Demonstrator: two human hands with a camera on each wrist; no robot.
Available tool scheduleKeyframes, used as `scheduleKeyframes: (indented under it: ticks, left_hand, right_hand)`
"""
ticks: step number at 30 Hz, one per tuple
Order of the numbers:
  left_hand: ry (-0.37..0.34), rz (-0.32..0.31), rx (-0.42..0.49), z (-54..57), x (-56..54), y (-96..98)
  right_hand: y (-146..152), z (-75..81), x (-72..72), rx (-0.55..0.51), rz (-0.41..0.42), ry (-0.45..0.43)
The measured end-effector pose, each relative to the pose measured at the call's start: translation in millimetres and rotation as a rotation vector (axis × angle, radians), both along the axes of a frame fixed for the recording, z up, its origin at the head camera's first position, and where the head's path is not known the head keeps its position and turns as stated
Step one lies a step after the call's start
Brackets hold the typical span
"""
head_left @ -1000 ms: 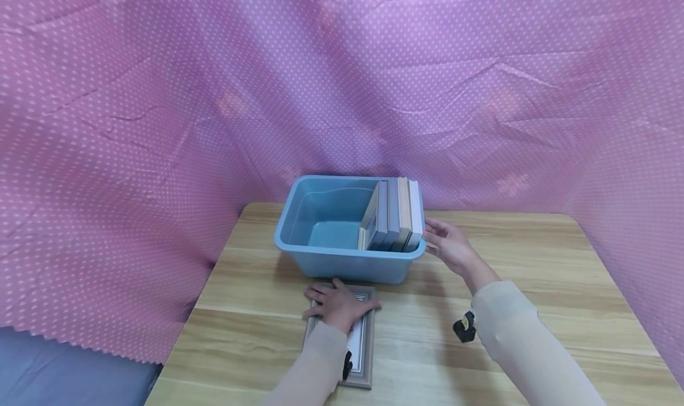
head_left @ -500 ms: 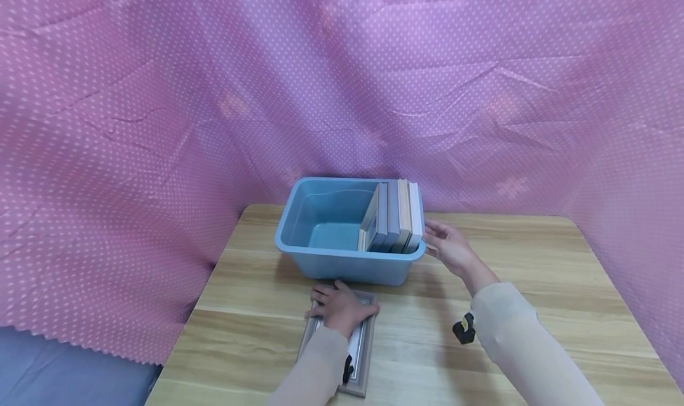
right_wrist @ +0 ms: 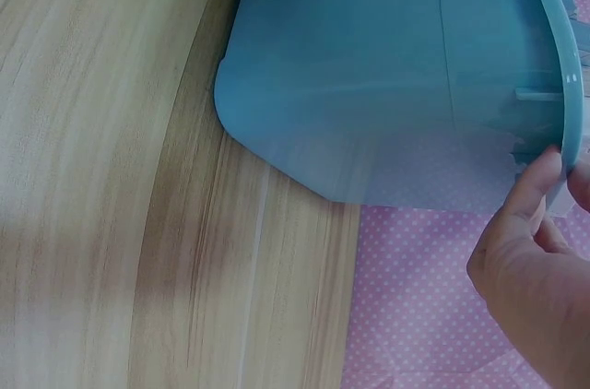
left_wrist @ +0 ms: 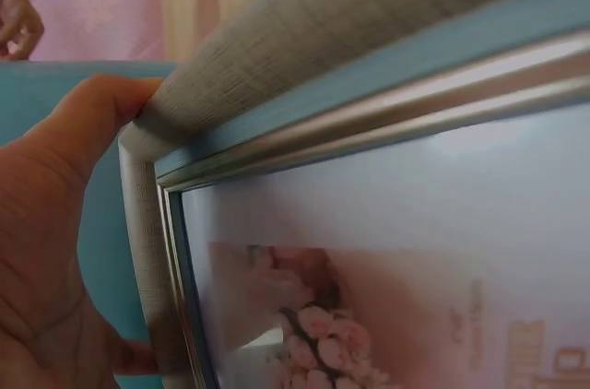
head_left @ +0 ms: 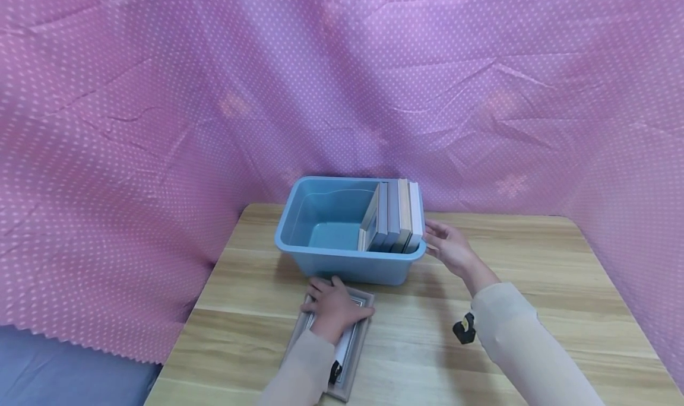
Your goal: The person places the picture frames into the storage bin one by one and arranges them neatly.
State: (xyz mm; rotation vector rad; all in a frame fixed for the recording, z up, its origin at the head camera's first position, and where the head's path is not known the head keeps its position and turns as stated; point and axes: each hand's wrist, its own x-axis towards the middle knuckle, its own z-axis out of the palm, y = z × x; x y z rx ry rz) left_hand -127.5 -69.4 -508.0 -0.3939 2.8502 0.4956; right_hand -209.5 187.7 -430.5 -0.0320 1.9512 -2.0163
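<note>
On the table lies a grey-brown picture frame (head_left: 352, 352) with a silver inner edge, slanted in front of the bin. My left hand (head_left: 333, 311) spans its far end, thumb on the right edge and fingers toward the left. The left wrist view shows the thumb against a corner of the frame, with a pink-flower print under its glass. At the right end of the blue plastic bin (head_left: 352, 268), my right hand (head_left: 451, 251) pinches the rim between thumb and fingers, as the right wrist view (right_wrist: 535, 241) shows.
Several flat frame-like pieces (head_left: 395, 216) in grey, tan and white stand on edge in the bin's right half. The wood-grain table (head_left: 534, 257) has rounded far corners. A pink dotted cloth (head_left: 342, 85) hangs behind it and along both sides.
The picture frame has turned clockwise in the head view, its near end swinging left and nearer, and my left hand has moved slightly left with it. The right hand stays at the bin's rim.
</note>
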Motion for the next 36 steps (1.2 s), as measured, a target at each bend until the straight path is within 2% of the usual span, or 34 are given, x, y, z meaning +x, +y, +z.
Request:
scheduleKeyframes:
  ticks: [8,18,25,36]
  left_hand:
    - [0.048,-0.086,-0.031,20.3,6.2,-8.0]
    - [0.154,-0.145,0.054,63.4,18.4,-18.6]
    - [0.17,-0.113,0.158,89.7,25.8,-23.9]
    - [0.282,-0.001,0.218,112.4,39.7,-23.3]
  right_hand:
    - [3.0,-1.2,-2.9,-0.017,0.01,0.007]
    - [6.9,-0.6,-6.3,-0.032,0.029,0.013]
    - [9.3,0.7,-8.6,-0.037,0.032,0.002]
    - [11.9,2.0,-11.2,-0.027,0.035,-0.012]
